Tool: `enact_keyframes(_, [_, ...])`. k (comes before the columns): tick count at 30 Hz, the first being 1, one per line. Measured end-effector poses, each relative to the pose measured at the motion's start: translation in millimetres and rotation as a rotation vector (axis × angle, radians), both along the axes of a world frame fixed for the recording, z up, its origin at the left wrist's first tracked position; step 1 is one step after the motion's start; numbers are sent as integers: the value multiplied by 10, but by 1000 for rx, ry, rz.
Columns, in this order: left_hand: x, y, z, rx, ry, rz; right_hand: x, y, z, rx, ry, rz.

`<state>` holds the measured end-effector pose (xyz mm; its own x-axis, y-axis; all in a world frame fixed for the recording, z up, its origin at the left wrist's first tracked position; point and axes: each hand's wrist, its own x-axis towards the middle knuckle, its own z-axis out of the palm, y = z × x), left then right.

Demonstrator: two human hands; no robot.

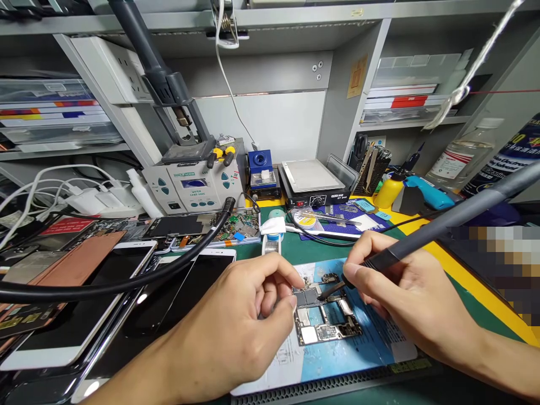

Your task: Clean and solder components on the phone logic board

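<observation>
A phone circuit board (324, 333), with cutouts and silver shields, lies on a blue and white sheet (291, 371). At the board's upper left edge is my left hand (248, 315), its fingers curled and its thumb and index fingertips closed on that edge. My right hand (405, 304) grips a long dark grey pen-shaped tool (455, 219) near its lower end. The tool's narrow dark tip meets the board around its dark upper section. What kind of tip it is, I cannot make out. Its far end leaves the picture at the right.
Phones (84, 304) lie at the left under a thick black hose (169, 287). Behind stand a rework station (198, 188), a blue soldering stand (261, 169) and a flat heating plate (314, 177). A solder spool (272, 246), a yellow bottle (388, 194) and a tweezers holder (373, 169) are nearby.
</observation>
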<state>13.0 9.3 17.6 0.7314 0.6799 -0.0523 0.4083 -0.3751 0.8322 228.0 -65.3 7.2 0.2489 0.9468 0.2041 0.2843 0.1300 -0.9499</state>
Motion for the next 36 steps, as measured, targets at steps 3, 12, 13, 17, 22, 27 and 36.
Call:
enact_keyframes(3, [-6,-1,1,4,-1,0,-13,7,4,-4,-2,-13])
enact_keyframes(12, [55,13,-37,66,-54,107,-14,-2,-1,15,-26,-10])
enact_keyframes(13, [70,13,-38,70,-51,110,-9,0,-6,13,-26,-9])
enact_keyframes(17, [99,7,-37,72,-44,105,6,8,-22,7,-40,-10])
enact_keyframes(22, [35,1,-28,31,-32,77,4,-2,-19,14,-37,-26])
enact_keyframes(27, [-21,17,-17,-16,8,2,-10,3,-14,4,14,-15])
enact_keyframes(36, [-1,14,-23,-39,15,-10,-5,0,-36,-25,38,20])
